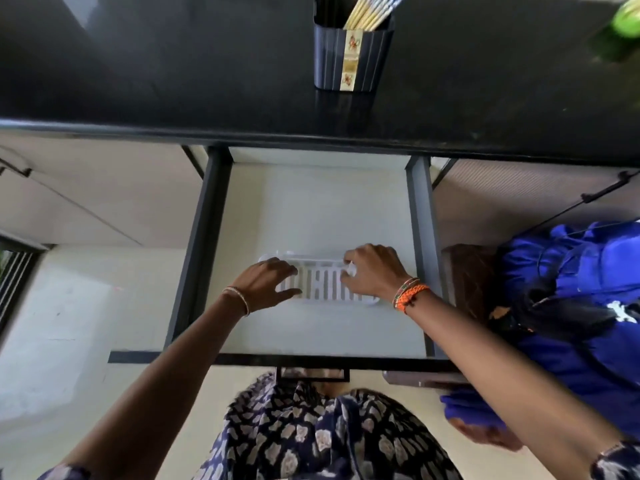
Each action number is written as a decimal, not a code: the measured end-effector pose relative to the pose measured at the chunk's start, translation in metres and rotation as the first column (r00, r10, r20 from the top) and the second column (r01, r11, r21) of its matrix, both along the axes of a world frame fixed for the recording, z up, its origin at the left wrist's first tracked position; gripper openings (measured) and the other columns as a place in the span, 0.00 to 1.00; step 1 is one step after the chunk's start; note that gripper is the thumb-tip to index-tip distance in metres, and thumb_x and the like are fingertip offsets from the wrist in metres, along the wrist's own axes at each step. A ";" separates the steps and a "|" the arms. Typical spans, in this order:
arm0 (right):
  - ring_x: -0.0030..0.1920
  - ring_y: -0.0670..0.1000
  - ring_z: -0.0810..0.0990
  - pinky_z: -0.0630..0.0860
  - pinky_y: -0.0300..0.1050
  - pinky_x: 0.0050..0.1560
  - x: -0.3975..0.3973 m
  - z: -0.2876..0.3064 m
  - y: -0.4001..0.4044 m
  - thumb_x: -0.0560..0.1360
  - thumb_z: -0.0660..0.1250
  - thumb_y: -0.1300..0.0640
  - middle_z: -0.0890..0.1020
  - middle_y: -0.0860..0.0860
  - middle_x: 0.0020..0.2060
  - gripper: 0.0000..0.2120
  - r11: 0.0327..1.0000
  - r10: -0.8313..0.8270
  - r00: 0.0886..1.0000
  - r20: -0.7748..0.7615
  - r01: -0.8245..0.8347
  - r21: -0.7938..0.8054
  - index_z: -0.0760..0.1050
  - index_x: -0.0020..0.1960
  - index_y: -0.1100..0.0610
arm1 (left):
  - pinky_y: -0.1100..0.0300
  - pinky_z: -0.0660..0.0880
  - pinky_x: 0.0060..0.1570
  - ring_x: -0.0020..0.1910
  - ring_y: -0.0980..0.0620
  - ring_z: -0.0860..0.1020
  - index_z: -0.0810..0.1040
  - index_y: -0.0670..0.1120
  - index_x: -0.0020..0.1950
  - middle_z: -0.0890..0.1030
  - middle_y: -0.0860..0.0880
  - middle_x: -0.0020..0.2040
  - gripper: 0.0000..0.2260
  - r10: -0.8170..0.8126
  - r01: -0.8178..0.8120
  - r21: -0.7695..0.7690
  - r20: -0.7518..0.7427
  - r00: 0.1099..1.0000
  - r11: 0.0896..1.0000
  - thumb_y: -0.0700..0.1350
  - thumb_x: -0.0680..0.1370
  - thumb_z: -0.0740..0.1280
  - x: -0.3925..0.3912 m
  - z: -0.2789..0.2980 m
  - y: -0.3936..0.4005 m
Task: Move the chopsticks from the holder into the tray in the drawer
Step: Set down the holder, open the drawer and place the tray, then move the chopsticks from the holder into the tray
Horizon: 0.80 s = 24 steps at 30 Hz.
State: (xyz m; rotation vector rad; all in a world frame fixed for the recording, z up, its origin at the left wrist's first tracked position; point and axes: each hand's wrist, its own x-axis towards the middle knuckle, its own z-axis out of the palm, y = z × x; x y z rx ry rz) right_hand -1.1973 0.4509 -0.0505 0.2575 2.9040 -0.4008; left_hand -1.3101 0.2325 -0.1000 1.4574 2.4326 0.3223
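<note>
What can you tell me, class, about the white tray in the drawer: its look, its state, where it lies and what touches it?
The white tray looks like plastic: a shallow oblong with rounded corners and a floor cut by parallel slots. It lies flat on the pale floor of the open drawer, towards its front, long side running left to right. No chopsticks can be seen in it. The left hand rests on its left end, and the right hand grips its right end, fingers curled over the rim.

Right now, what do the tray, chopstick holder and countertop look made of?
Slotted tray: white moulded plastic by the look, with a smooth matte surface and cut-through slots. Chopstick holder: probably dark ribbed plastic with a slight sheen and a printed floral strip down its front. Countertop: polished black stone or laminate, glossy with reflections; which one is unclear.
</note>
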 end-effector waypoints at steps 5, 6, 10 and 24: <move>0.45 0.59 0.83 0.79 0.46 0.43 -0.071 0.081 0.060 0.71 0.63 0.53 0.85 0.53 0.41 0.09 0.958 -0.280 0.918 -0.282 0.284 -0.029 0.81 0.44 0.54 | 0.49 0.78 0.48 0.49 0.44 0.80 0.78 0.44 0.52 0.83 0.44 0.50 0.10 0.117 -0.111 0.278 -0.008 0.993 0.954 0.47 0.76 0.63 -0.075 0.074 0.070; 0.43 0.59 0.83 0.78 0.45 0.41 -0.086 0.096 0.070 0.71 0.63 0.55 0.85 0.53 0.40 0.08 0.939 -0.339 0.876 -0.342 0.335 -0.073 0.82 0.43 0.54 | 0.48 0.78 0.47 0.49 0.43 0.80 0.78 0.44 0.51 0.83 0.43 0.50 0.08 0.151 -0.140 0.330 -0.009 0.988 0.933 0.45 0.76 0.62 -0.092 0.094 0.089; 0.44 0.54 0.84 0.82 0.48 0.45 -0.142 0.142 0.114 0.73 0.65 0.61 0.86 0.54 0.42 0.09 0.844 -0.525 0.698 -0.487 0.351 -0.407 0.84 0.47 0.59 | 0.49 0.78 0.49 0.52 0.43 0.79 0.76 0.44 0.55 0.82 0.43 0.52 0.10 0.248 -0.214 0.460 -0.013 0.969 0.862 0.41 0.77 0.58 -0.150 0.161 0.158; 0.33 0.55 0.76 0.80 0.54 0.45 -0.310 0.141 0.229 0.75 0.68 0.53 0.82 0.70 0.39 0.22 0.560 -0.817 0.430 -0.384 0.433 -0.706 0.78 0.39 0.74 | 0.46 0.48 0.73 0.68 0.46 0.69 0.69 0.45 0.66 0.76 0.44 0.63 0.16 0.199 -0.171 0.128 -0.248 0.948 0.977 0.40 0.79 0.59 -0.262 0.167 0.261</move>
